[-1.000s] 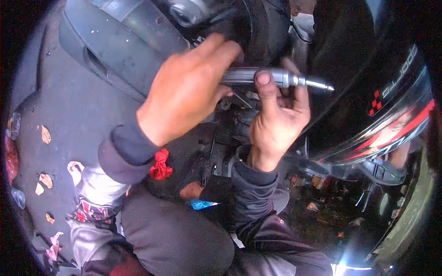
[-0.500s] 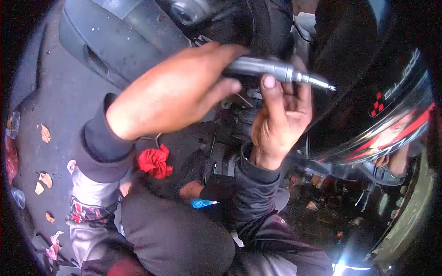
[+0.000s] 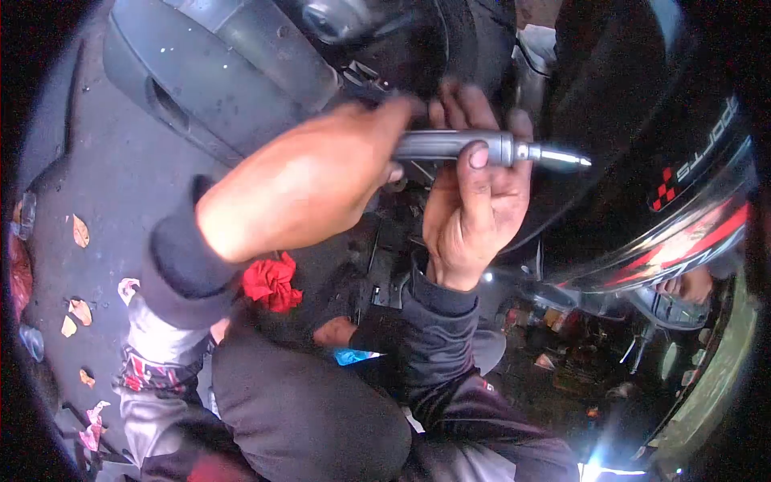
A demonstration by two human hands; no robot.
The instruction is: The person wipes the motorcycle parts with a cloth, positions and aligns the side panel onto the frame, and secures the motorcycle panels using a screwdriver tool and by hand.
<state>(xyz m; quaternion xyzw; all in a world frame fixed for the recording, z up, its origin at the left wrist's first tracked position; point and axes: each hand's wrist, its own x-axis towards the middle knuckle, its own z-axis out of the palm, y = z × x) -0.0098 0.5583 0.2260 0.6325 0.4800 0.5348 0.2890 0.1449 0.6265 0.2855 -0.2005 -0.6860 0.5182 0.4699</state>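
A thick-bodied screwdriver [image 3: 450,147] with a grey cylindrical barrel lies nearly level in front of me, its bright bit pointing right. My left hand [image 3: 297,181], back of the hand upward, is closed round the rear end, which it hides along with most of its fingertips. Under the front of the barrel, my right hand [image 3: 480,205] supports the tool palm up. Its thumb presses on the near side by the collar, and the fingers pass behind, some of them blurred and reaching past the barrel.
A scooter's grey plastic body [image 3: 217,64] stands at the upper left. On the right is a black panel with red and white graphics [image 3: 683,233]. A red cloth [image 3: 273,281] and a blue wrapper [image 3: 353,356] lie below the hands. Dry leaves [image 3: 79,312] dot the floor at left.
The screwdriver has come closer to level. My left hand has shifted slightly down and right, and my right hand slightly left, its fingers now showing above the barrel.
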